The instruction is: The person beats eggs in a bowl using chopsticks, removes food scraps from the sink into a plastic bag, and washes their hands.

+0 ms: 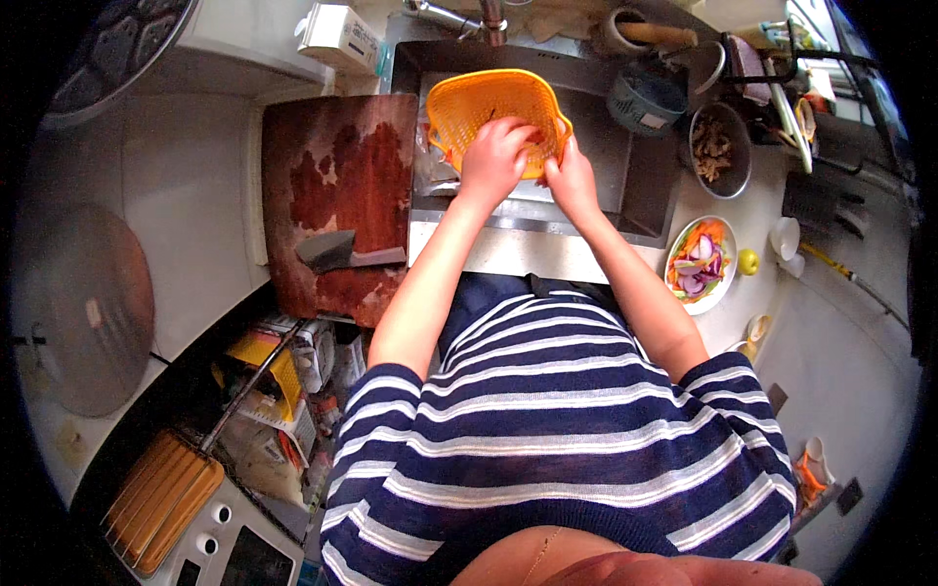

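Observation:
An orange-yellow plastic colander basket (498,84) is held tilted over a stainless steel sink (608,161). My right hand (574,179) grips its right rim near the side handle. My left hand (492,157) reaches into the basket with its fingers bent. Something small and reddish shows by those fingertips, but I cannot tell what it is or whether it is held. To the left, a dark, wet wooden cutting board (352,161) overlaps the counter beside the sink. A cleaver (330,250) lies flat on the board, its handle pointing right.
A faucet (493,26) rises behind the basket. Right of the sink stand a grey-blue strainer basket (645,102), a metal bowl of brownish pieces (711,150), and a plate of cut vegetables (700,267) beside a yellow-green fruit (747,261). A white carton (341,40) stands back left.

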